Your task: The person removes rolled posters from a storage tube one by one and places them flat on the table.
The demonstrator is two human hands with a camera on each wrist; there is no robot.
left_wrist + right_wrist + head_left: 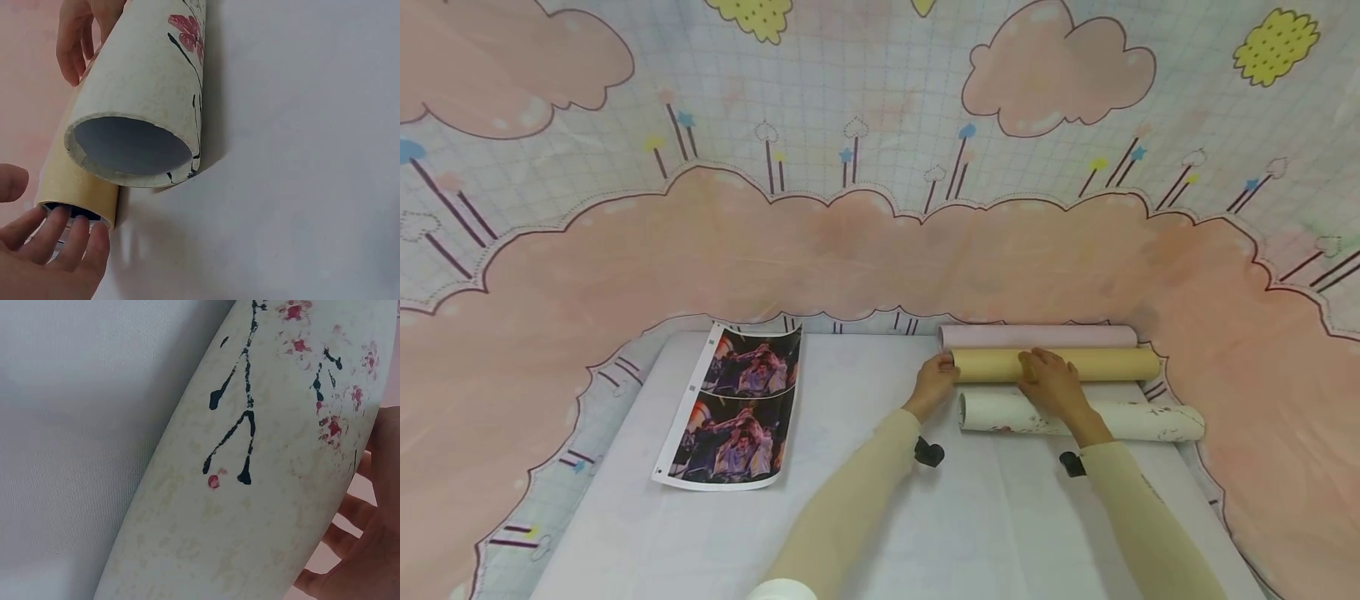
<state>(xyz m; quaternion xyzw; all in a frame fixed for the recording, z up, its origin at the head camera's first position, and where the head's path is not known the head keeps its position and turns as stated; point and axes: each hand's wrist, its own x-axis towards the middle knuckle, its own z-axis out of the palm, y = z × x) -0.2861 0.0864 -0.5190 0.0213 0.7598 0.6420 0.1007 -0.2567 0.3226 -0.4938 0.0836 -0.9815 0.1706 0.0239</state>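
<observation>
step in hand, i judge: adjusting the yellow tube [1112,365], which lies between the pale pink tube [1037,337] and the floral tube [1150,422], nearer the pink. my left hand [934,385] is at its open left end, fingers loosely bent at the rim, thumb apart. my right hand [1051,387] lies over its middle; cannot tell if those fingers grip. next move probably calls for even, light pressure against rolling.
</observation>
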